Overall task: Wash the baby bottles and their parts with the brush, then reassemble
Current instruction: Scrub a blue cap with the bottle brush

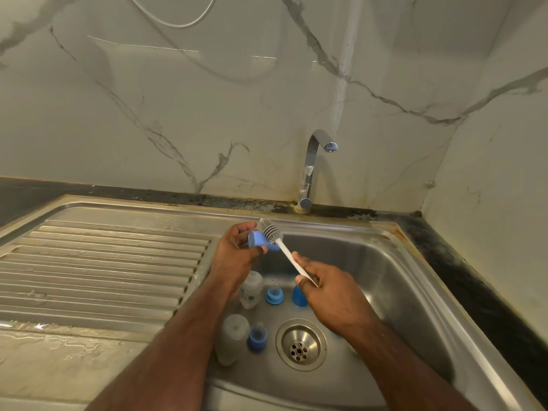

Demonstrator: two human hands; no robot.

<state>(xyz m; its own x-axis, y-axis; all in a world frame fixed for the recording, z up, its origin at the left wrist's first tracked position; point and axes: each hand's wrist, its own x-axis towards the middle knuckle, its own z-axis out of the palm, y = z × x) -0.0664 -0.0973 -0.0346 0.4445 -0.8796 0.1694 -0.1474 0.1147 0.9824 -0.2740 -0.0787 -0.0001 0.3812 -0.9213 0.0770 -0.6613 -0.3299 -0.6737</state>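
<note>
Above the sink, my left hand (237, 250) grips a blue bottle cap (259, 239). My right hand (329, 289) holds the white handle of the bottle brush (274, 232), whose grey bristle head lies against the cap. Down in the steel sink basin (385, 277) lie two clear bottles, one (252, 287) under my left wrist and one (232, 336) nearer me. Beside them stand a blue ring with its teat (274, 293), a second blue ring with teat (257, 336) and another blue cap (299, 296), partly hidden by my right hand.
A chrome tap (311, 170) stands behind the basin with no water running. The round drain (301, 345) sits in the basin floor. A ribbed steel draining board (103, 262) stretches to the left. Marble walls close the back and right.
</note>
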